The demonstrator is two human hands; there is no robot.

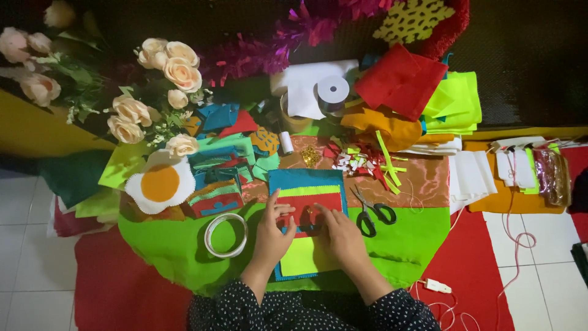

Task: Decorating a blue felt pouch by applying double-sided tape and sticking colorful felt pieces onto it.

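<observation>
A blue felt sheet point(294, 179) lies on the green felt table cover point(416, 239), with a yellow-green strip, a red felt panel point(306, 204) and a lime square point(300, 257) on top of it. My left hand point(271, 236) rests on the left part of the red panel, fingers pressing down. My right hand point(342, 236) presses the panel's right part, fingertips touching a small dark piece point(309, 228) between both hands. Neither hand lifts anything.
Black-handled scissors point(370, 216) lie just right of my right hand. A roll of clear tape point(225, 235) sits left of my left hand. Felt scraps, a fried-egg felt shape point(160, 182), artificial roses point(177, 73), a ribbon spool point(332, 90) and stacked felt fill the back.
</observation>
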